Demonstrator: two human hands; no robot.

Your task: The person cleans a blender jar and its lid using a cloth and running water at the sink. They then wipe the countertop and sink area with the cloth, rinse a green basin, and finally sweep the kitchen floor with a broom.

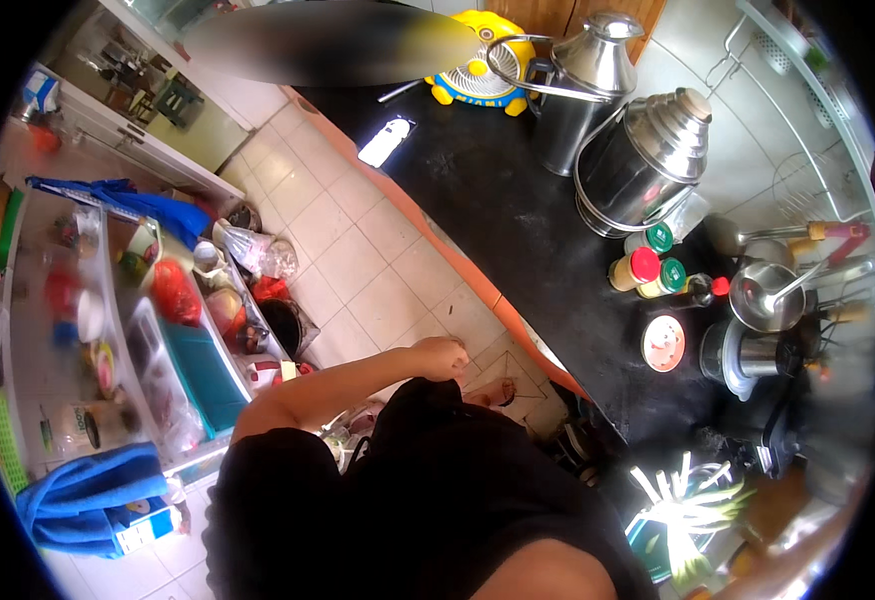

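Observation:
My left forearm crosses the middle of the view, and my left hand (443,358) is closed in a fist in front of my dark clothing. Nothing shows sticking out of its fingers. It hangs over the tiled floor, apart from the black counter (478,190). Of my right arm only the upper part shows at the lower edge; the right hand is out of view. On the counter to the right stand small jars with a red lid (644,264) and green lids, beside a round pink-and-white lid or tin (664,343).
Two large steel cans (638,165) stand on the counter, with a yellow fan (479,66) and a lit phone (388,142) farther left. Steel ladles (768,297) hang at right. Cut green stalks (686,510) lie lower right. A filled shelf rack (198,370) lines the left.

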